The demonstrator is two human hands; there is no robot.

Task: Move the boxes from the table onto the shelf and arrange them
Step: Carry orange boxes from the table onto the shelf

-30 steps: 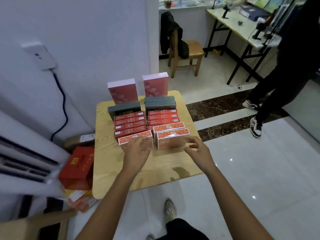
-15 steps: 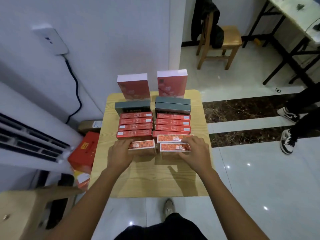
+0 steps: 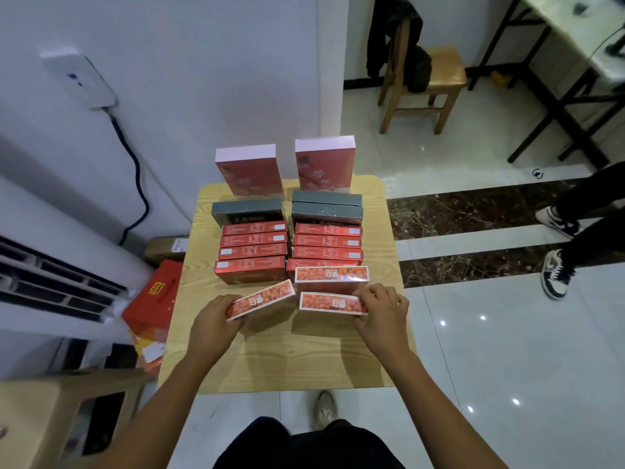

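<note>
A small wooden table [image 3: 287,360] carries rows of boxes. At the front, my left hand [image 3: 211,319] grips the near end of an orange box [image 3: 262,298], which is tilted and raised at an angle. My right hand [image 3: 380,314] holds the right end of a second orange box [image 3: 329,302]. A third orange box [image 3: 331,275] lies just behind it. Further back are two columns of red boxes [image 3: 253,252], grey boxes [image 3: 247,211] and two upright pink-topped boxes [image 3: 248,170]. No shelf is in sight.
A white air conditioner [image 3: 50,265] stands at the left, with a red bag [image 3: 152,299] on the floor beside the table. A wooden chair [image 3: 422,82] stands behind. Another person's legs and shoes [image 3: 554,275] are at the right. A stool [image 3: 50,418] sits near left.
Both hands closed on the two front orange boxes. The left box has been swung out and lifted at an angle; the right box has slid slightly toward me.
</note>
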